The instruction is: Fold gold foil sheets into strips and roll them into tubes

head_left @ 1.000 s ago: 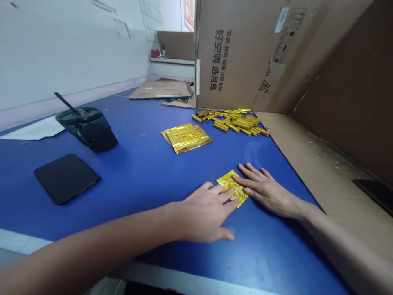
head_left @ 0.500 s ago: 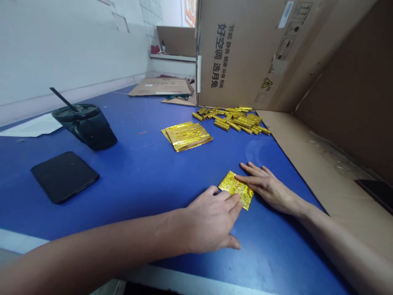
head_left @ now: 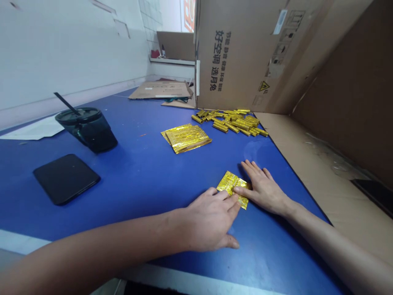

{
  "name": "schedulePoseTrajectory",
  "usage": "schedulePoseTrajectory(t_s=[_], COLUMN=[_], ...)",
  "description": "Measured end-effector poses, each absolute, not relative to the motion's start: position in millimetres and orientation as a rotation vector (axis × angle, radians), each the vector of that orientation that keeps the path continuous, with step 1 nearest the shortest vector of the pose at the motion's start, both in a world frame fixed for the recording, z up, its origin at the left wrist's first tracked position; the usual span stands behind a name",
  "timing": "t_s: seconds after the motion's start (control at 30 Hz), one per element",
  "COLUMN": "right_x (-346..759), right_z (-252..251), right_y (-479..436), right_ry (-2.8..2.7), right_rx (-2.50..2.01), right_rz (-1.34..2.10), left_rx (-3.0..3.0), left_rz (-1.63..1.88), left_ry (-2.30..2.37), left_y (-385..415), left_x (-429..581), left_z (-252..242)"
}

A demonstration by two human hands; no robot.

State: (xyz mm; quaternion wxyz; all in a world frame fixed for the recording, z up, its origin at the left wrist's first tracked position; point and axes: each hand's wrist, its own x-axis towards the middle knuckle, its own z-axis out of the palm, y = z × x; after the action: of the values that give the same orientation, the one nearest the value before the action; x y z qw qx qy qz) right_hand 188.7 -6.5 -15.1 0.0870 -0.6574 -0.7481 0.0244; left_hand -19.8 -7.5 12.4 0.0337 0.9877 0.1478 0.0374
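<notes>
A small sheet of shiny gold foil paper [head_left: 227, 180] lies flat on the blue table [head_left: 144, 180], with a crease or fold line across it. My left hand [head_left: 213, 219] rests on its near edge, fingers stretched forward and thumb apart, hiding part of the sheet. From the right, my right hand [head_left: 264, 187] lies flat with its fingers spread, and its thumb presses on the middle of the sheet. Beyond them is a stack of gold foil sheets [head_left: 188, 138]. Farther back lies a heap of small rolled or folded gold pieces [head_left: 242, 122].
To the left stand a dark cup with a straw [head_left: 95, 131] and a flat black phone-like slab [head_left: 66, 178]. White paper [head_left: 33, 128] lies behind them. A large cardboard box [head_left: 242, 53] rises at the back right, and flat cardboard [head_left: 159, 89] lies at the far end.
My right hand has turned and its fingers have moved off the sheet, leaving the thumb on it. A fold line now shows across the foil. My left hand has hardly moved.
</notes>
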Motion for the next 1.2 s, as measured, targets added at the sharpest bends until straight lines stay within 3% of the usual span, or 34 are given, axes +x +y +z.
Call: schedulePoseTrajectory(t_s=[0.3,0.47,0.57,0.77,1.2], right_x=[196,199,194,174,178], right_z=[-22,-13,6,32,14], right_y=[8,-2,-18,-43,-35], right_ry=[-1.972,-1.889,-2.035,-2.625,-2.584], right_rx=[-2.149,-1.812,-1.538,-1.407,-1.441], right_rz=[-0.079,-0.058,0.032,0.251,0.047], left_rx=[3.019,2.984,2.962,2.934,2.616], left_rz=[0.121,0.155,0.203,0.221,0.389], left_ry=[0.43,0.455,0.488,0.507,0.581], left_y=[-6,-7,-9,-6,19], left_x=[-21,-21,-23,-23,-21], left_z=[13,13,12,13,10])
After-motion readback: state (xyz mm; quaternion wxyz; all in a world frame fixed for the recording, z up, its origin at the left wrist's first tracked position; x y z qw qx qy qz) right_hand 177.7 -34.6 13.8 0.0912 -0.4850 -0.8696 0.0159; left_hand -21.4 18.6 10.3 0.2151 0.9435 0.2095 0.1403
